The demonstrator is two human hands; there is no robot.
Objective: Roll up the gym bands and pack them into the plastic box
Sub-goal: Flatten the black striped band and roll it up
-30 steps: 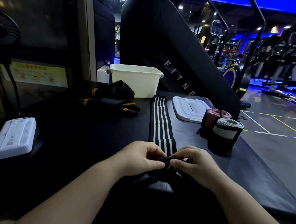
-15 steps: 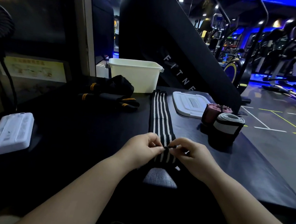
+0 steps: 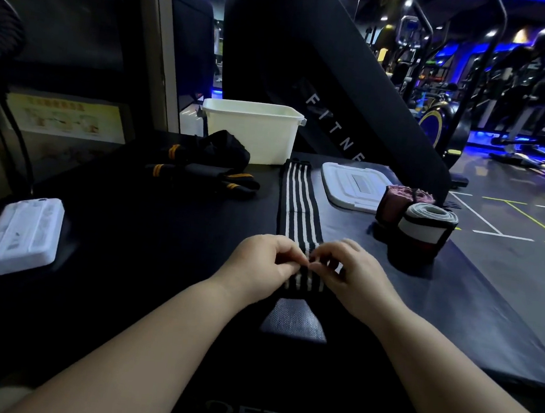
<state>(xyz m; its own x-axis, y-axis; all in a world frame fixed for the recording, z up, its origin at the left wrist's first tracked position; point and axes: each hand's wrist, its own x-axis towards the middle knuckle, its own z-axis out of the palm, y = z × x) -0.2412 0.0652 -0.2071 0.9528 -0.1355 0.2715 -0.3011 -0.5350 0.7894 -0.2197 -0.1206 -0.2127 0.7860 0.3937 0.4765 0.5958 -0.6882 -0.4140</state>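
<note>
Both hands work side by side at the near end of one band. The left hand [image 3: 260, 265] has its fingers curled, thumb and fingertips pinching the edge of the striped band [image 3: 301, 205]. The right hand [image 3: 356, 274], almost touching it fingertip to fingertip, is curled and pinches the same edge. That end is folded over between them. It cannot be told how many turns are rolled.

From the hands the black band with white stripes runs flat and straight away across the black padded surface [image 3: 126, 259]. Its far end lies just beside the white plastic box [image 3: 251, 131], which stands open well beyond the left hand.

Beyond the right hand and further right, a grey-and-white roll [image 3: 427, 231] stands on end. A maroon roll [image 3: 393, 201] touches it from behind. The box's lid [image 3: 349, 187] lies flat past them, near the striped band's far end.

Beyond the left hand and further left, black bands with yellow stripes [image 3: 201, 171] lie in a loose heap in front of the box. Far to the left of both hands rests a white flat case [image 3: 22, 235].
</note>
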